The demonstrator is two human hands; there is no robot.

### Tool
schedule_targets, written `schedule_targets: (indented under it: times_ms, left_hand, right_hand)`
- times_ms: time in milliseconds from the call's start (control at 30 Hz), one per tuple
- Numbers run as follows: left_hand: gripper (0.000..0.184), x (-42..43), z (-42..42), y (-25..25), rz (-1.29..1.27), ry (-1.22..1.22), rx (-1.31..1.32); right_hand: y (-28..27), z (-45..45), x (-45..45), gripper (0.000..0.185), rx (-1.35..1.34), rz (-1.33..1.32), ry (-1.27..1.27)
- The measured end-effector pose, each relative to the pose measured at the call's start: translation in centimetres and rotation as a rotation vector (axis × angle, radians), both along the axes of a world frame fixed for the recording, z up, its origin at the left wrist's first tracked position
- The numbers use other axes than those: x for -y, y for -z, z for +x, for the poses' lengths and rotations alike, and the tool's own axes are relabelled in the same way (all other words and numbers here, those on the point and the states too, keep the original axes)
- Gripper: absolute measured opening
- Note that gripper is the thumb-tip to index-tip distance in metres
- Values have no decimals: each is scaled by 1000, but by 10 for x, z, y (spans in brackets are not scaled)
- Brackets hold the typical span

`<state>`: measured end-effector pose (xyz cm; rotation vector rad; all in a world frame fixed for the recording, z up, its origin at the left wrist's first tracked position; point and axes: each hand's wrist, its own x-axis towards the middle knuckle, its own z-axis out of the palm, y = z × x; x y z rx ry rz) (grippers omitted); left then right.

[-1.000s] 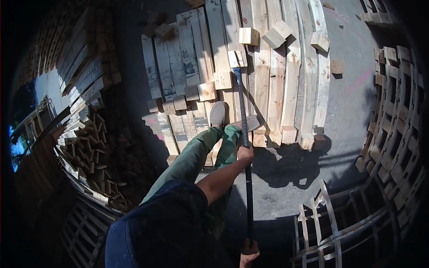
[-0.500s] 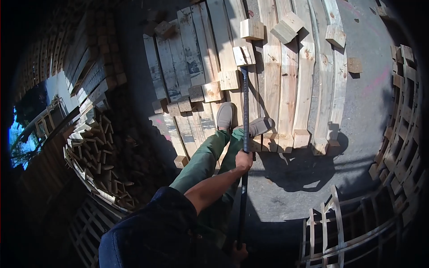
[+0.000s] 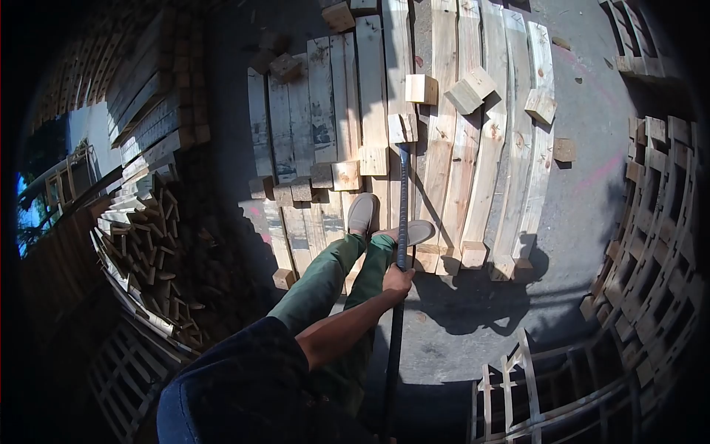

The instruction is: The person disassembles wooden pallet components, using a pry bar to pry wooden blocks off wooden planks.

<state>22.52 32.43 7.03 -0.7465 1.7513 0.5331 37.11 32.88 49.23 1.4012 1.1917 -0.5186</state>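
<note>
My left hand is closed around a long dark pole with a ribbed upper part. The pole's blue far end meets a light wooden block lying on the planks. Only a dim sliver of my right hand shows at the bottom edge, near the pole's lower end; its fingers are hidden. Another block sits just left of the pole, and a cube-shaped block lies beyond its tip. Long wooden planks lie side by side under and around my shoes.
Stacked lumber and a bin of short wood pieces stand at the left. Pallets line the right side. A slatted frame is at the lower right. More loose blocks rest on the planks.
The view has shifted, so the planks and blocks appear lower than half a second ago. My right hand has dropped almost out of view. My left hand still grips the pole.
</note>
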Motion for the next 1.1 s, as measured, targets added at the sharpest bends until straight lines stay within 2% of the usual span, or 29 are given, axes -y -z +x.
schedule_targets:
  times_ms: [33, 167, 267, 333, 367, 433, 500, 567, 667, 800, 900, 933, 1000, 1067, 1100]
  left_hand:
    - [47, 0, 0, 0, -4, 19, 10]
    - [45, -3, -4, -5, -3, 22, 44]
    - [42, -4, -2, 7, -91, 62, 18]
    - [37, -2, 11, 32, -152, 145, -43]
    - [34, 1, 27, 43, -185, 186, -58]
    - [34, 2, 59, 67, -236, 166, -78]
    - [34, 17, 100, 107, -171, 164, -168]
    - [31, 25, 120, 129, -122, 137, -254]
    - [29, 32, 106, 122, -48, 68, -210]
    - [23, 52, 75, 88, 70, 105, -299]
    - [24, 54, 44, 60, 191, -206, -19]
    - [23, 51, 37, 54, 226, -241, -39]
    - [24, 49, 39, 61, 207, -190, -81]
    - [27, 43, 44, 70, 140, -131, -69]
    - [32, 54, 72, 97, 80, 35, -181]
  right_hand:
    - [-3, -6, 2, 34, 24, -12, 67]
    - [1, 17, 21, 37, -7, 50, 36]
    - [38, 58, 36, 42, 121, -84, 33]
    - [81, 114, 63, 46, -56, -16, 20]
    - [107, 133, 70, 46, -47, -30, 26]
    - [182, 172, 75, 24, -296, 165, -10]
    - [245, 223, 82, 24, -142, 80, 121]
    - [287, 247, 78, 25, -185, -67, 221]
    - [284, 249, 102, 29, -166, -6, 183]
    - [203, 191, 129, 30, -139, 109, 68]
    - [144, 147, 123, 30, -146, 113, 60]
    - [131, 112, 104, 30, -211, 171, 27]
    - [132, 103, 104, 31, -276, 222, 13]
    - [167, 146, 110, 25, -140, 164, -70]
    - [184, 164, 106, 25, -141, 130, -28]
